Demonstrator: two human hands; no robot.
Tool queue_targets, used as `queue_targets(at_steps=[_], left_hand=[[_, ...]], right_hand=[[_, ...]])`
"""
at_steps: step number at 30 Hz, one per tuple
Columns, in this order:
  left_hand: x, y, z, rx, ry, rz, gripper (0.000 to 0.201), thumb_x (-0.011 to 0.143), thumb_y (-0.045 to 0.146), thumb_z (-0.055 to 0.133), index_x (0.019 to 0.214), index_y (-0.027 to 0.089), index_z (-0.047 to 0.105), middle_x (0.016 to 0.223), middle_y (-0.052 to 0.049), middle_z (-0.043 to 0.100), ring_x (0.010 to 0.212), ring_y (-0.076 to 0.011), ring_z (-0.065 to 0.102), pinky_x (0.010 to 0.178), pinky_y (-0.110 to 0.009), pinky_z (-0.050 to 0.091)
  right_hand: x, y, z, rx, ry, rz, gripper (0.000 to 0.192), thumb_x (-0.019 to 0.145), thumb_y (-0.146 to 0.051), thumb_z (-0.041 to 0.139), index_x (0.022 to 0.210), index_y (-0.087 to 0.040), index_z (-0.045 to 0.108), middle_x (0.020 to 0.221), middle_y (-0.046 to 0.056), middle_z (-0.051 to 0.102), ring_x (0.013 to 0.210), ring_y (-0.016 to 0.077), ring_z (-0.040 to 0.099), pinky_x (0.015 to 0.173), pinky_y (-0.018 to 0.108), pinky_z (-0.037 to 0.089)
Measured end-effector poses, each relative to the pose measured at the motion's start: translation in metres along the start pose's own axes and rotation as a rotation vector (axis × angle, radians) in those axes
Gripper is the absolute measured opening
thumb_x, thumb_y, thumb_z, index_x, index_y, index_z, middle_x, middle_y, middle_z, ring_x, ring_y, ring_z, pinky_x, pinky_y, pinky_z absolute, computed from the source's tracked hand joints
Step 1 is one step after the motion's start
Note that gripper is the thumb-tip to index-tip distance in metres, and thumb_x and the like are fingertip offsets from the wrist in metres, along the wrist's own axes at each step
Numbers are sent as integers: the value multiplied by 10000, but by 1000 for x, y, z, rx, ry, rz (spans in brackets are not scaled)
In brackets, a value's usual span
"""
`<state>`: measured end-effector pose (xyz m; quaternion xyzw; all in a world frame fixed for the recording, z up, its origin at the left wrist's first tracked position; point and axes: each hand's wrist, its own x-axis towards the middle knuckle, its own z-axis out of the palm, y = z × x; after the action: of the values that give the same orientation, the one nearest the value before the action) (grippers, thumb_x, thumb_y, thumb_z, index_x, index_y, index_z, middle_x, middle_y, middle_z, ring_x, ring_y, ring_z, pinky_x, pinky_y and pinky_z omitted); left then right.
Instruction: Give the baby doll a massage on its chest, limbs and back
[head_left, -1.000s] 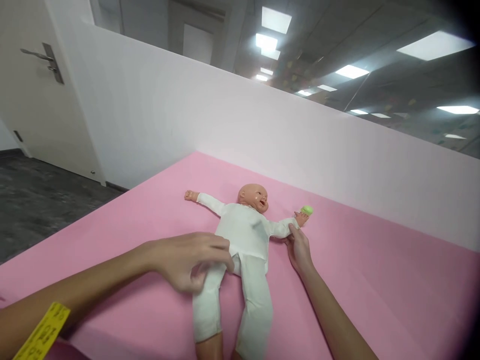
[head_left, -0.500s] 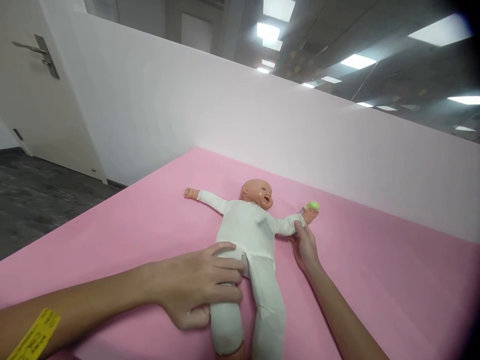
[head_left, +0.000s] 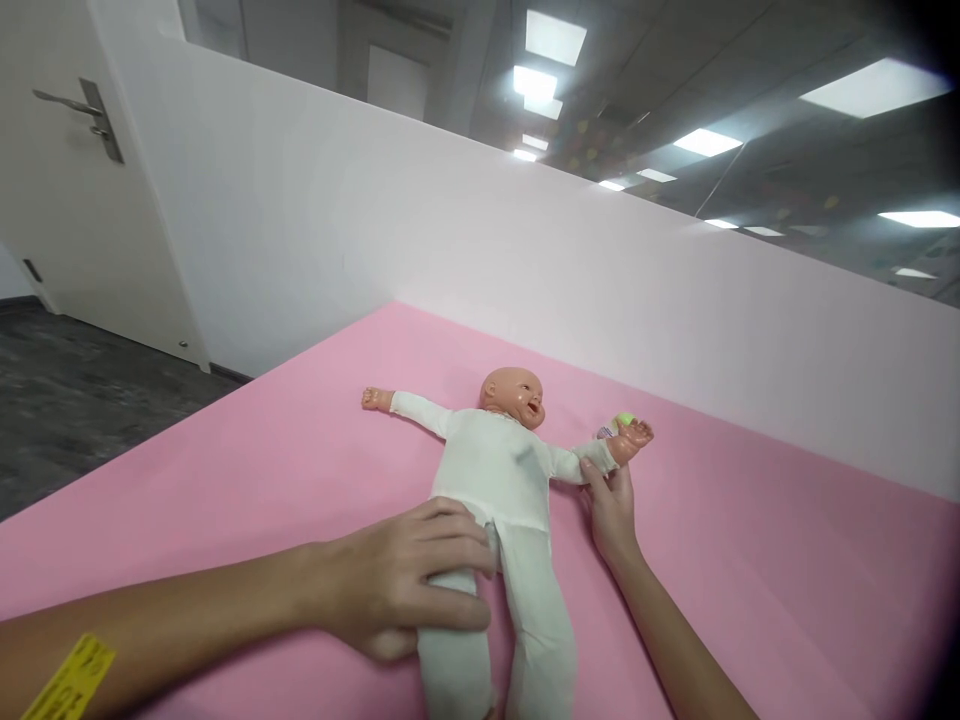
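Note:
A baby doll with a white cloth body lies on its back on the pink tabletop, arms spread and head turned to the right. Over the doll's thigh, on the left side of the view, my left hand lies with its fingers wrapped round the cloth. My right hand grips the doll's forearm on the right, thumb on top and the other fingers partly hidden beneath. Just behind that doll hand sits a small object with a green top, partly covered by it.
A white wall panel borders the far side of the tabletop. At the left stand a door with a metal handle and a dark floor. A yellow printed strip is on my left forearm.
The doll's forearm in my right hand has shifted slightly right and towards me, covering more of the green-topped object. My left fingers have curled closer round the thigh.

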<state>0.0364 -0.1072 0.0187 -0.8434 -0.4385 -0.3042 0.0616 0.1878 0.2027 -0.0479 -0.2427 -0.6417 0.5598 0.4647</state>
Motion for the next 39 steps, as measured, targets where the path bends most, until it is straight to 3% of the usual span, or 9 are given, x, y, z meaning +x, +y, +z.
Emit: queue_targets(at_steps=[6,11,15,20,24,27,30,34,39], left_hand=[[-3,-2,-1,62,245,-63,550,957,139,536,1470,335,518,978,-88,689,950,-260,674,894,-432,555],[-3,-8,0,70,373,-78,481,946,64,550,1377,274,524,1176,-98,729,1143,-272,653,953,-445,540],[-1,-11,3,47,452,-138,450,922,4,508,1303,240,555,1300,-121,666,1248,-286,582,1027,-495,523],[13,-21,9,4,510,-303,482,961,43,437,1375,266,542,1415,-135,513,1327,-295,507,1073,-507,499],[29,-39,18,7,526,-287,491,969,73,459,1422,258,508,1395,-135,508,1339,-302,497,1132,-534,452],[31,-52,28,34,539,-266,495,987,88,462,1448,266,488,1373,-129,530,1326,-294,512,1119,-519,468],[23,-60,34,42,534,-339,510,1006,124,482,1495,263,443,1419,-131,507,1368,-293,475,1156,-517,435],[15,-61,34,7,483,-408,440,1011,141,477,1431,267,510,1460,-116,464,1383,-292,447,1183,-513,394],[18,-59,31,-52,496,-545,605,933,145,517,1517,284,441,1320,-106,514,1263,-284,517,1107,-485,466]], right_hand=[[-13,-16,9,-115,-45,-198,621,873,-368,715,1463,-289,538,1520,88,522,1408,303,484,1129,452,437],[-22,-18,12,-290,-77,-416,411,839,-332,751,1238,-256,686,1262,104,655,1240,317,594,1060,483,471],[-25,-21,13,-399,-98,-514,340,860,-304,704,1198,-272,683,1144,85,665,1077,294,627,953,459,506],[-26,-23,18,-362,-143,-480,289,861,-263,671,1149,-277,685,1152,79,659,1087,286,622,905,426,517],[-25,-21,23,-230,-159,-446,329,854,-266,671,1183,-278,686,1251,78,659,1245,296,581,1074,480,461],[-25,-18,26,-123,-177,-330,390,847,-281,667,1237,-277,680,1330,71,660,1313,298,564,1126,490,441],[-27,-15,29,-45,-192,-188,441,809,-288,696,1249,-268,685,1310,68,696,1229,299,634,1044,458,519],[-29,-15,33,95,-197,26,463,776,-292,741,1234,-266,678,997,44,788,885,270,741,808,415,610],[-29,-16,36,197,-107,53,438,795,-378,782,1205,-249,700,1056,64,787,1012,285,734,940,455,585]])
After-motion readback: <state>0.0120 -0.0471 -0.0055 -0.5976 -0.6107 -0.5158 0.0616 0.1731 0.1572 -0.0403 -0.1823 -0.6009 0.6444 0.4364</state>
